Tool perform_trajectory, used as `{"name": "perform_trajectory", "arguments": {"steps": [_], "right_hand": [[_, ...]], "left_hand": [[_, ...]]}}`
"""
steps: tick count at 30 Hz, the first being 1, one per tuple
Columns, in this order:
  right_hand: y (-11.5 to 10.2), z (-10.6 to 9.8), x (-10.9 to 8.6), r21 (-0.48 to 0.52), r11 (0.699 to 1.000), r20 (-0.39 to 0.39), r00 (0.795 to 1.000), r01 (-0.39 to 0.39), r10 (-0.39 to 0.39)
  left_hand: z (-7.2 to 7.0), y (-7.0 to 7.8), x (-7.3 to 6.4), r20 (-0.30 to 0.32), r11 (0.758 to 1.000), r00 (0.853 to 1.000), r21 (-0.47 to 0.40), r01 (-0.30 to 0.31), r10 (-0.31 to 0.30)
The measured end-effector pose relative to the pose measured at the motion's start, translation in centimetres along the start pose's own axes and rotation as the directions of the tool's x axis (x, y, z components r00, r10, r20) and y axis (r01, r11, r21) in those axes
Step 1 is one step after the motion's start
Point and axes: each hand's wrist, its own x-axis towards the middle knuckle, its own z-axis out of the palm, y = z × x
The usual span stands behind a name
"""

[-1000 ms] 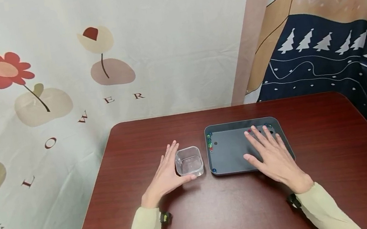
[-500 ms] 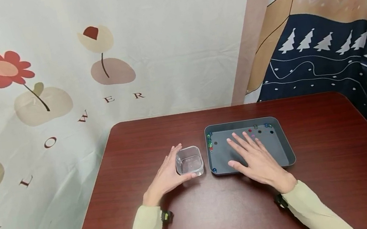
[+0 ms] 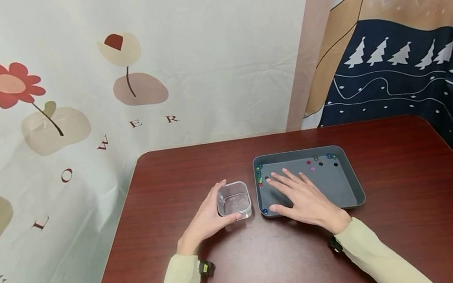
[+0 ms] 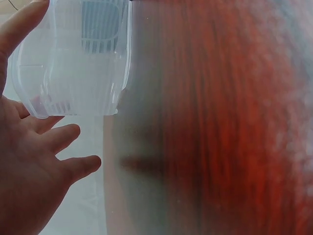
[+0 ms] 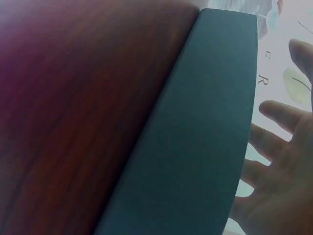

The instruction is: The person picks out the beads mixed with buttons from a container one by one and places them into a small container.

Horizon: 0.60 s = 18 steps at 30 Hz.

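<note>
A clear, square plastic container [image 3: 234, 199] stands on the table left of the tray. My left hand [image 3: 203, 222] holds it by its left side, thumb at the front corner and fingers toward the back; the left wrist view shows the container's ribbed wall [image 4: 73, 73] beside the thumb. My right hand [image 3: 304, 200] is over the left half of a grey tray [image 3: 342, 188], fingers spread and holding nothing. Several small coloured beads [image 3: 259, 175] line the tray's left side. Others lie along the back, including a red bead [image 3: 308, 162] and blue ones [image 3: 329, 156].
The reddish-brown wooden table [image 3: 410, 183] extends to both sides of the tray. Behind it hangs a pale cloth [image 3: 219, 55] with printed flowers and letters, and a dark blue one [image 3: 396, 83] with white trees. A lone blue bead [image 3: 265, 211] lies in the tray's front left corner.
My right hand has moved left across the tray, from its right part to its left half, uncovering the beads at the back right. The left hand and the container have stayed nearly still.
</note>
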Motion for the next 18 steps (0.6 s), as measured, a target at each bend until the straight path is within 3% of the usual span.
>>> {"name": "perform_trajectory", "arguments": {"steps": [11, 18], "right_hand": [[-0.5, 0.6, 2.4, -0.002, 0.996, 0.074, 0.993, 0.092, -0.091], [-0.6, 1.1, 3.2, -0.001, 0.997, 0.122, 0.989, 0.081, -0.08]], "left_hand": [[0.1, 0.1, -0.1, 0.005, 0.999, 1.0, -0.045, 0.01, -0.01], [0.1, 0.1, -0.1, 0.009, 0.999, 1.0, -0.054, 0.006, -0.005]]}}
